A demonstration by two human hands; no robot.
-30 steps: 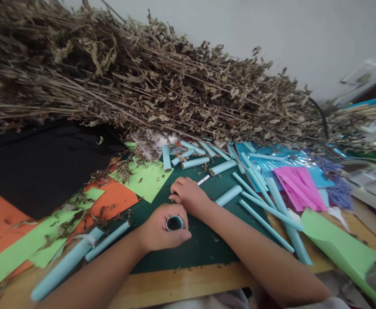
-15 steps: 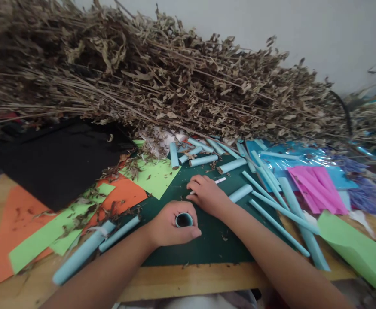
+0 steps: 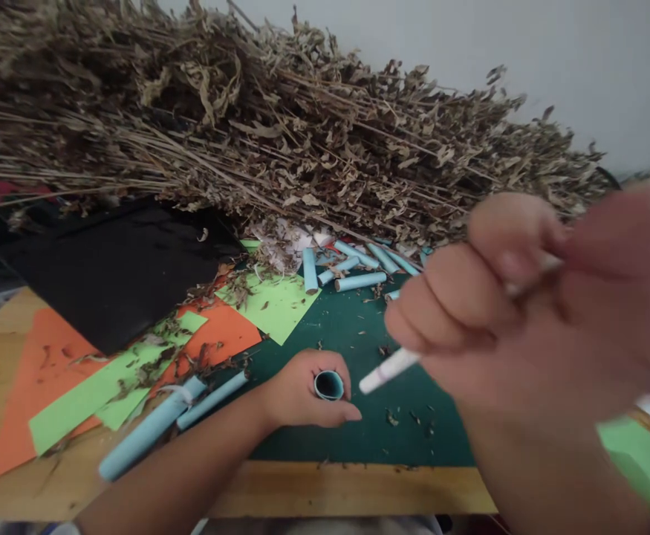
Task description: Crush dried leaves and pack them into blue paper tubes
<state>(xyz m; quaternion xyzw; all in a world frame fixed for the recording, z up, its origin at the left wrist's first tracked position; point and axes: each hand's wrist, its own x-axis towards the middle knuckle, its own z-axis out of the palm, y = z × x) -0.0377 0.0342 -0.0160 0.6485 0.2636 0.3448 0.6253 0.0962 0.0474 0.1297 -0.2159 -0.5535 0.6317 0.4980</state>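
My left hand is wrapped round a light blue paper tube, held upright with its round mouth facing up; the inside looks dark. Raised close to the camera and partly blurred, my right hand is closed on a thin white stick, whose blunt end pokes out below the fist toward the tube. Stick and tube are apart. Under both hands lies a dark green mat with crumbs of dried leaf on it.
A big heap of dried leafy stalks spans the back. Several short blue tubes lie before it. At left are a black sheet, orange paper, green paper strips and a longer blue tube.
My right hand has picked the white stick up off the mat and lifted it toward the camera, to the right. The left hand keeps the tube in about the same place.
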